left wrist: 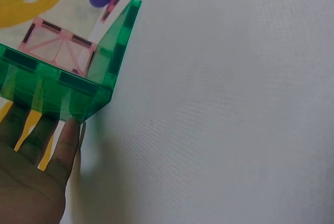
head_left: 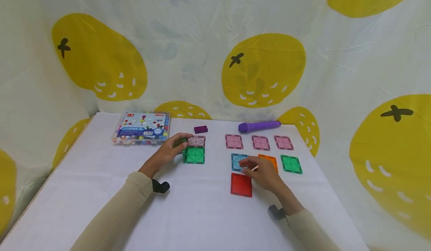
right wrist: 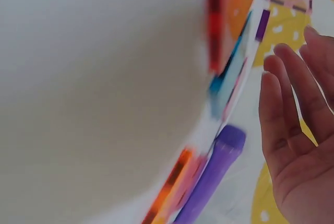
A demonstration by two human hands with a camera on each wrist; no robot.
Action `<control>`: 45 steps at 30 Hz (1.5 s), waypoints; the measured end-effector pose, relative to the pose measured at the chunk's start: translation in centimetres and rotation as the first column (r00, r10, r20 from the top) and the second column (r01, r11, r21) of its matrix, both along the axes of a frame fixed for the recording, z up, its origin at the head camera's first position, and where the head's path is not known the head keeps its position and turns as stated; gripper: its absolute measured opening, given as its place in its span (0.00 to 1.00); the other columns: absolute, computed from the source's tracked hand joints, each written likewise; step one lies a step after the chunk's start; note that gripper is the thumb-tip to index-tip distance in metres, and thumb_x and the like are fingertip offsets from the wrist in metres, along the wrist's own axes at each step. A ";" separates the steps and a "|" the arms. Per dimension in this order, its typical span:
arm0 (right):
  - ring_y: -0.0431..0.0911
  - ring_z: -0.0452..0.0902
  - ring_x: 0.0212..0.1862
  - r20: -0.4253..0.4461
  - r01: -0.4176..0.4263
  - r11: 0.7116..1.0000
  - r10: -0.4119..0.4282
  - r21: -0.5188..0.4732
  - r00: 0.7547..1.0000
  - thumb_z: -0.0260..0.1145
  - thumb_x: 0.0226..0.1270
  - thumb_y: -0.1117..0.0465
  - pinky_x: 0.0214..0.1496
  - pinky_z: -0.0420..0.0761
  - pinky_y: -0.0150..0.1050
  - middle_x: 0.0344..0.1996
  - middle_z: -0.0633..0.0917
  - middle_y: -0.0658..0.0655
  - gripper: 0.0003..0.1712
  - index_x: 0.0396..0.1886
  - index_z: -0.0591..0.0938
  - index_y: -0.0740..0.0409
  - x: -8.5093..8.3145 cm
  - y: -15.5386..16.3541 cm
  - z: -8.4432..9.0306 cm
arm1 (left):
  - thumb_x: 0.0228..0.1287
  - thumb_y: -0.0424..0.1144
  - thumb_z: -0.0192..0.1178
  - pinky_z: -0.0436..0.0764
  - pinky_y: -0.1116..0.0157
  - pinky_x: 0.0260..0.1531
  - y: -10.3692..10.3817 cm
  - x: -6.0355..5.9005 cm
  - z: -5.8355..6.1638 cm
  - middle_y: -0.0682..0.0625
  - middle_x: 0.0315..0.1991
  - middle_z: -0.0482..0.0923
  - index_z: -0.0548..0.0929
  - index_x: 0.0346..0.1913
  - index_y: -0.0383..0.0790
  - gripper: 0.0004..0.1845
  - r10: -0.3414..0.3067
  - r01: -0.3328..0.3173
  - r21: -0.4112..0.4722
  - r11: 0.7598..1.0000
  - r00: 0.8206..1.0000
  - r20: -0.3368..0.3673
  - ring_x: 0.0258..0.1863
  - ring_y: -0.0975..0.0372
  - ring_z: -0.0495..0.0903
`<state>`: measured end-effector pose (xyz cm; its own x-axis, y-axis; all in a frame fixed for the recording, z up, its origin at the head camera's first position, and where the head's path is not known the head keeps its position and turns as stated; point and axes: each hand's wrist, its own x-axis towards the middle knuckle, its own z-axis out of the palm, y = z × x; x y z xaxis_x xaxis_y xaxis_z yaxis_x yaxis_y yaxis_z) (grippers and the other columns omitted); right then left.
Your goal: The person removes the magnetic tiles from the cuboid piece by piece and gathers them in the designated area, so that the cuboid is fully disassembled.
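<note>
My left hand holds a translucent green magnetic tile that stands on edge, its fingers showing on the outer side in the left wrist view. This tile meets a flat green tile and a pink tile standing at the back, forming a corner. On the other side, my right hand hovers with relaxed fingers, overlapping the blue tile in the head view. The right wrist view shows that hand's palm with nothing in it. An orange tile and a red tile are nearby.
Three pink tiles form a row at the back, with a green tile at the right. Behind them lies a purple toy microphone. A purple block and a clear box of colourful pieces are farther left.
</note>
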<state>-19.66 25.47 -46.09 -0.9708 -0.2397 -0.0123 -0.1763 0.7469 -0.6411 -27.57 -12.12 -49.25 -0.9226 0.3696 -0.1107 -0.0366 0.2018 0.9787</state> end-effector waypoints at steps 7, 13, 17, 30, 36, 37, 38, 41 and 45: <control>0.41 0.82 0.46 -0.044 -0.040 0.998 0.037 -0.052 0.998 0.73 0.64 0.55 0.48 0.86 0.38 0.45 0.88 0.44 0.16 0.52 0.86 0.41 -2.9 -4.7 0.7 | 0.77 0.45 0.52 0.66 0.46 0.72 0.2 0.1 0.2 0.60 0.72 0.65 0.73 0.65 0.64 0.18 0.001 -0.001 0.000 1.000 1.000 -0.014 0.76 0.55 0.59; 0.46 0.82 0.52 -0.167 -0.097 0.993 0.083 -0.075 0.982 0.73 0.63 0.58 0.49 0.87 0.43 0.50 0.87 0.44 0.17 0.52 0.87 0.41 -5.5 -8.5 0.8 | 0.77 0.47 0.52 0.63 0.44 0.73 0.4 0.1 0.4 0.59 0.73 0.63 0.73 0.65 0.65 0.17 0.008 -0.009 -0.043 0.999 1.000 -0.017 0.77 0.54 0.57; 0.47 0.80 0.56 -0.222 -0.126 0.989 0.107 -0.074 0.969 0.73 0.63 0.61 0.50 0.87 0.45 0.58 0.84 0.48 0.18 0.53 0.87 0.44 -7.2 -10.8 1.0 | 0.77 0.46 0.52 0.62 0.44 0.73 0.4 0.2 0.5 0.60 0.73 0.64 0.73 0.64 0.66 0.17 0.019 -0.020 -0.043 0.999 1.000 -0.012 0.77 0.53 0.57; 0.43 0.85 0.46 -0.261 -0.090 0.996 0.093 0.024 0.961 0.66 0.68 0.67 0.49 0.85 0.39 0.41 0.90 0.46 0.12 0.41 0.91 0.47 -10.4 -15.1 0.7 | 0.77 0.47 0.52 0.52 0.41 0.76 0.3 0.0 0.1 0.60 0.73 0.64 0.73 0.65 0.62 0.18 0.006 -0.006 -0.026 1.000 0.999 -0.032 0.78 0.53 0.55; 0.42 0.85 0.40 -0.284 -0.045 0.998 0.030 -0.046 0.958 0.65 0.68 0.67 0.40 0.86 0.34 0.35 0.91 0.46 0.13 0.36 0.92 0.47 -11.2 -15.0 0.1 | 0.77 0.46 0.53 0.50 0.42 0.77 0.5 0.2 0.3 0.63 0.74 0.62 0.73 0.65 0.64 0.18 0.008 -0.010 -0.036 0.999 0.999 -0.039 0.79 0.55 0.53; 0.41 0.85 0.41 -0.279 -0.033 0.998 0.015 -0.060 0.960 0.65 0.68 0.67 0.40 0.85 0.34 0.35 0.91 0.45 0.13 0.36 0.92 0.47 -11.3 -15.0 0.0 | 0.77 0.46 0.53 0.50 0.42 0.77 0.6 0.2 0.4 0.63 0.74 0.62 0.73 0.65 0.65 0.18 0.011 -0.012 -0.037 0.999 0.999 -0.039 0.79 0.55 0.53; 0.41 0.85 0.42 -0.272 -0.023 0.997 0.002 -0.075 0.962 0.66 0.68 0.67 0.40 0.85 0.33 0.34 0.91 0.45 0.13 0.36 0.93 0.46 -11.4 -14.8 -0.1 | 0.77 0.46 0.53 0.50 0.43 0.77 0.6 0.2 0.4 0.63 0.74 0.62 0.73 0.65 0.65 0.18 0.012 -0.013 -0.037 0.999 0.999 -0.040 0.79 0.55 0.54; 0.42 0.86 0.42 -0.259 0.014 0.991 -0.048 -0.132 0.965 0.67 0.67 0.67 0.35 0.83 0.34 0.34 0.91 0.45 0.12 0.35 0.93 0.46 -11.5 -14.4 -0.2 | 0.77 0.46 0.53 0.51 0.44 0.77 0.7 0.2 0.3 0.61 0.74 0.63 0.73 0.65 0.64 0.18 0.007 -0.009 -0.035 0.999 0.999 -0.050 0.78 0.55 0.54; 0.41 0.86 0.38 -0.226 0.074 0.977 -0.120 -0.202 0.967 0.68 0.66 0.66 0.31 0.82 0.34 0.33 0.91 0.45 0.12 0.37 0.92 0.45 -11.4 -13.5 -0.3 | 0.76 0.48 0.53 0.51 0.45 0.78 0.9 0.1 0.1 0.60 0.74 0.64 0.72 0.66 0.62 0.19 0.006 -0.008 -0.035 0.999 0.999 -0.054 0.78 0.56 0.55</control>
